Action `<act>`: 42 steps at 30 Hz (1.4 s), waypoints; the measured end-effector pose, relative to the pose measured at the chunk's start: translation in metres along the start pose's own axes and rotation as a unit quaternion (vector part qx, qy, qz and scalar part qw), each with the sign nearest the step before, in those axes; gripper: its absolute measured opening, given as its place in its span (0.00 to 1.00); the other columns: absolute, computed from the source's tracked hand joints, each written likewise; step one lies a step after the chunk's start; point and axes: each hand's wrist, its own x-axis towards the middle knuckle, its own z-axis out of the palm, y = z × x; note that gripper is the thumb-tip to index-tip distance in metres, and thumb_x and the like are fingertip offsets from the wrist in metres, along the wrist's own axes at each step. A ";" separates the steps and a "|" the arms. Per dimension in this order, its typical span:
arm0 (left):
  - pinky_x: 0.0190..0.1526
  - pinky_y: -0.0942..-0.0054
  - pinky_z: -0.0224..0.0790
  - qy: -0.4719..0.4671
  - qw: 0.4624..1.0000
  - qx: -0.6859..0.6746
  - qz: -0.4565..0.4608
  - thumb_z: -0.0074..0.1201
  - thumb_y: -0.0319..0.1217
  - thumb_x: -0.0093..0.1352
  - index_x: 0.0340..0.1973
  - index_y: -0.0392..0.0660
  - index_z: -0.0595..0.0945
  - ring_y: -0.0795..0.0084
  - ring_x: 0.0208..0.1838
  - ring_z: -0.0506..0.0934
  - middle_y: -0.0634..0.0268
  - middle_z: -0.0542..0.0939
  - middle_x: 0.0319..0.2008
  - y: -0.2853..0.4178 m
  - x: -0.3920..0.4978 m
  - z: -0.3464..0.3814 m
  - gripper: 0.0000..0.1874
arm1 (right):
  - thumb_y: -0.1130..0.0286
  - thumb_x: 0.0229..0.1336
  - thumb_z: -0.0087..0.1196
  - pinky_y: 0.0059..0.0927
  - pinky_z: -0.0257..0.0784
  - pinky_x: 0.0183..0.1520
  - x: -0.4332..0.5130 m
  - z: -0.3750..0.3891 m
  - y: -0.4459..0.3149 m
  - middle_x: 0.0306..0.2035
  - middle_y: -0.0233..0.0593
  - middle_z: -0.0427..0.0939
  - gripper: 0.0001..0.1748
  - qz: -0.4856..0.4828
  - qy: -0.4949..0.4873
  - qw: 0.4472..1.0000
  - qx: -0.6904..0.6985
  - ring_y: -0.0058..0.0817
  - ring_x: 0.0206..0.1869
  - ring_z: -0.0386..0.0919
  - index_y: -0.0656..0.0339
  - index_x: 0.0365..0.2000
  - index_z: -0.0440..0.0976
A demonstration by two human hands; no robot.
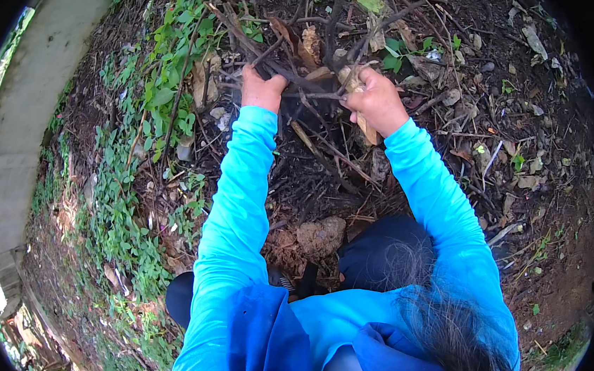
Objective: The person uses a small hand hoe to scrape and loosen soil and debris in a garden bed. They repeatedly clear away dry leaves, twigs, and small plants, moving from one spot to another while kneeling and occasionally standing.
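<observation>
Dark, thin branches (300, 82) lie tangled at the upper middle, in front of me. My left hand (263, 90) is closed around some of these branches, its fingers mostly hidden beneath. To the right, my right hand (377, 101) grips a pale piece of wood (368, 131), whose lower end sticks out below the palm. A thin dry twig (318, 96) runs between both hands and reaches the fingertips of the right one. Below the hands, more twigs and a thicker stick (306, 137) rest on dark soil.
A rough brown stone (320, 236) lies near my knees. Green leafy plants (125, 213) spread along the left, beside a pale concrete wall or ledge (28, 109). Dry leaves, twigs and small stones litter the dark ground (558, 171) at right.
</observation>
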 end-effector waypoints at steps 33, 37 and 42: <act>0.41 0.57 0.78 -0.007 0.968 -0.250 -0.033 0.58 0.20 0.62 0.45 0.39 0.77 0.61 0.38 0.80 0.60 0.80 0.39 -0.030 0.003 -0.073 0.15 | 0.72 0.44 0.56 0.23 0.70 0.24 -0.111 -0.084 -0.003 0.28 0.37 0.76 0.32 0.052 -0.034 0.989 -0.134 0.19 0.20 0.72 0.70 0.54 0.68; 0.39 0.62 0.80 -0.134 0.981 -0.130 -0.053 0.55 0.25 0.67 0.47 0.38 0.78 0.65 0.36 0.82 0.59 0.82 0.38 0.062 0.021 -0.113 0.13 | 0.74 0.44 0.55 0.22 0.69 0.23 -0.137 -0.094 0.016 0.28 0.35 0.75 0.34 0.133 -0.053 0.987 -0.073 0.18 0.20 0.70 0.72 0.56 0.66; 0.44 0.68 0.74 -0.265 0.950 0.164 -0.036 0.58 0.30 0.64 0.49 0.39 0.76 0.67 0.43 0.80 0.63 0.82 0.42 0.090 0.009 -0.118 0.18 | 0.77 0.44 0.54 0.23 0.70 0.22 -0.159 -0.102 0.046 0.27 0.35 0.74 0.30 0.264 -0.132 0.955 0.034 0.20 0.22 0.71 0.72 0.53 0.68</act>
